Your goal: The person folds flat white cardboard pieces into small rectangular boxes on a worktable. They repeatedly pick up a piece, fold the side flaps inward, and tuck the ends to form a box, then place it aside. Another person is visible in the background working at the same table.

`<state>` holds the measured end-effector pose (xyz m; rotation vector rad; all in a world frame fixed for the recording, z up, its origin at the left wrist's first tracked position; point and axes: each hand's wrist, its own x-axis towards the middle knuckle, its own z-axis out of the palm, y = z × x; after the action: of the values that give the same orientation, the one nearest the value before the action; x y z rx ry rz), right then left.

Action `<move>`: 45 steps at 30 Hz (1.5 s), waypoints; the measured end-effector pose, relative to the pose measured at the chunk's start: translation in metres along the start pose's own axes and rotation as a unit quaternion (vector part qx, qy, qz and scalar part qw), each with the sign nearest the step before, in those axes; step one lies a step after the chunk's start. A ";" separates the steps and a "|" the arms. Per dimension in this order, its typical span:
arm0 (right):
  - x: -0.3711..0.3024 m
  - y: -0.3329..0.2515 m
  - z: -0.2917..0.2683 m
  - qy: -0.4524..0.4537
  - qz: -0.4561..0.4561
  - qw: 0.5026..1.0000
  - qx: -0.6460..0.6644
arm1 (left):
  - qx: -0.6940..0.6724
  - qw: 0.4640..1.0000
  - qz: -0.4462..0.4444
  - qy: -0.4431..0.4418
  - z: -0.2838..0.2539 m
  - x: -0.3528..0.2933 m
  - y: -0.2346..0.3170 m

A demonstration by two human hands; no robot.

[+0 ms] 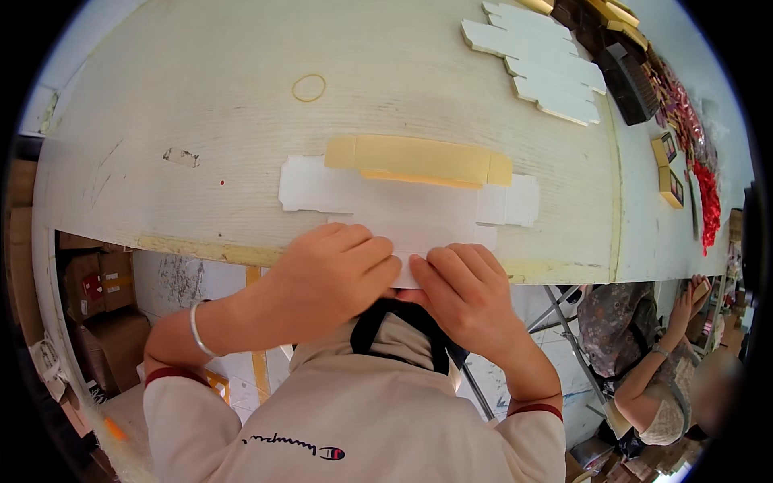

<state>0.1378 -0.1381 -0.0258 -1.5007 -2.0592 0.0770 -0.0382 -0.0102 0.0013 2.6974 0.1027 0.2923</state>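
A flat cardboard box blank [403, 211] lies at the table's near edge, white side up. Its far panel is folded over and shows a yellow outer face, and white flaps stick out at both ends. With curled fingers, my left hand [338, 266] grips the near edge of the blank. My right hand [463, 290] pinches the same edge a little to the right, thumb toward the left hand. Both sets of fingertips are partly hidden by the hands. A bangle circles my left wrist.
A rubber band [309, 88] lies on the table [217, 121] beyond the blank. Stacked white box blanks [539, 64] stand at the far right, near a dark tray [626, 83], small yellow boxes [670, 185] and red packets [707, 205]. Another person [664, 362] works at the right. Cartons [101, 286] sit below left.
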 end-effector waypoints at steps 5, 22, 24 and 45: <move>-0.003 0.006 -0.023 0.013 0.030 0.999 0.011 | -0.076 0.984 -0.048 0.153 0.020 -0.013 -0.012; -0.019 0.002 0.003 0.038 0.009 0.992 -0.117 | 0.099 0.981 0.006 0.169 0.036 -0.016 -0.002; -0.018 -0.001 0.003 0.033 0.012 0.992 -0.117 | 0.083 0.984 0.005 0.159 0.033 -0.013 -0.001; 0.005 0.004 -0.002 -0.015 0.088 0.995 -0.052 | 0.013 0.988 -0.083 0.126 -0.029 0.032 -0.044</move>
<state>0.1413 -0.1327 -0.0237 -1.7532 -1.9753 0.0626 -0.0146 0.0455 0.0146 2.6445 0.4049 0.5832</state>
